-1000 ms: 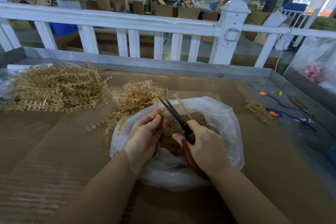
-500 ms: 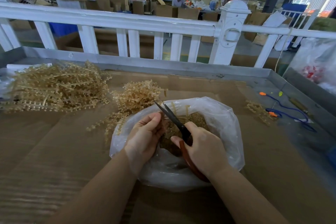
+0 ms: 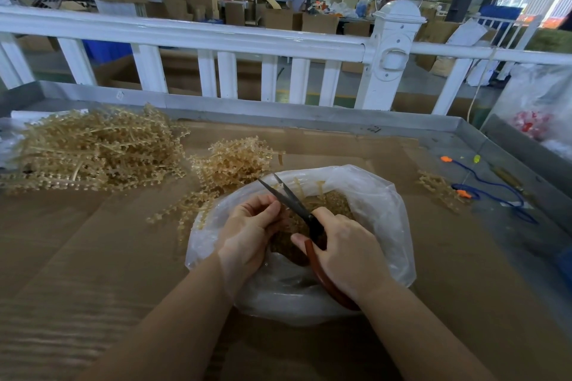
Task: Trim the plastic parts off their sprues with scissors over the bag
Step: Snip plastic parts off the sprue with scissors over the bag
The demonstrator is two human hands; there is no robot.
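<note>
I'm looking down at a surface [image 3: 77, 257] covered w/ brown cardboard, metal rim at the far edge, white railing [image 3: 185, 37] behind it, and beyond that a workshop w/ stacked cartons and a person bent over a bench. Far left on the surface: big pile of tan sprues [image 3: 93, 148]; a smaller pile [image 3: 229, 161] sits just left of the bag, touching its rim. Right side: a few loose sprues [image 3: 439, 185] next to a blue cord [image 3: 495, 192] w/ orange ends. Clear plastic bag [image 3: 380, 204] lies open near me, centre, holding a heap of trimmed parts [image 3: 337, 204]. Left hand [image 3: 247, 232] is over the bag, fingers [image 3: 263, 204] curled, pinching a sprue strip [image 3: 297, 185] at the blades. Right hand [image 3: 346, 250] wraps the red-handled scissors [image 3: 294, 201], blades slightly apart, tips pointing far-left above the bag.
</note>
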